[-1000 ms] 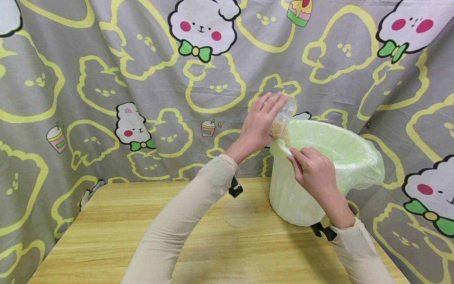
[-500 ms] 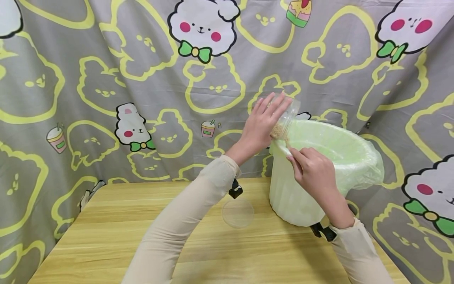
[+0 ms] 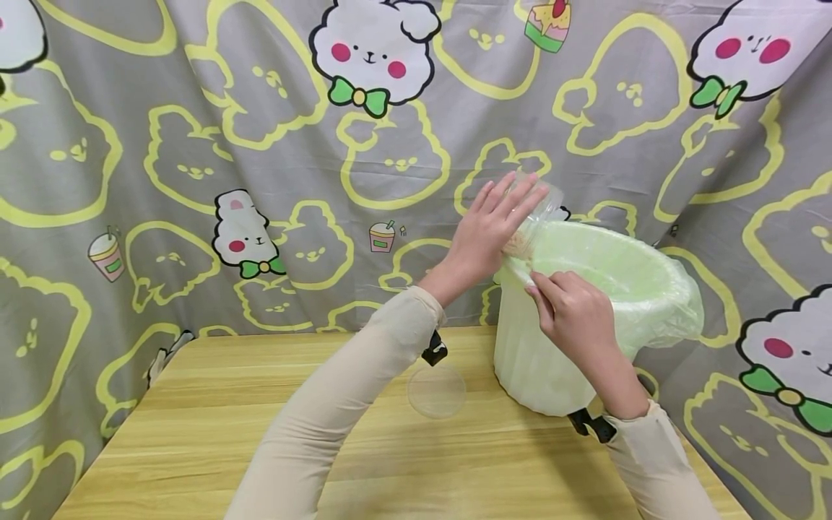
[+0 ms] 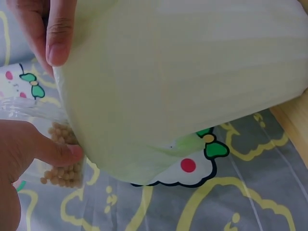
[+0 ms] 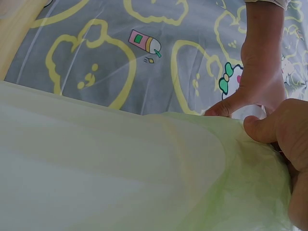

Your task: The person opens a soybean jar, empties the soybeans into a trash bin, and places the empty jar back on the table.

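Observation:
My left hand (image 3: 481, 235) holds a clear plastic jar (image 3: 551, 202), tipped with its mouth over the left rim of a pale trash can (image 3: 539, 347). Small round beige pellets (image 4: 62, 180) are heaped toward the jar's mouth, as the left wrist view shows through the wall. A thin green plastic liner (image 3: 669, 314) covers the can's rim and hangs over its right side. My right hand (image 3: 581, 310) grips the near left part of the rim, thumb outside and other fingers over the edge. In the right wrist view both hands lie close together at the rim.
A clear round lid (image 3: 437, 391) lies flat on the wooden table (image 3: 260, 404), left of the trash can. Behind the table hangs a grey curtain (image 3: 292, 166) with cartoon prints. Black camera mounts (image 3: 593, 426) sit at both wrists.
My left hand has moved slightly right, tipping the jar further over the rim; its base has swung right. The pellets have shifted toward the mouth. My right hand stays in place.

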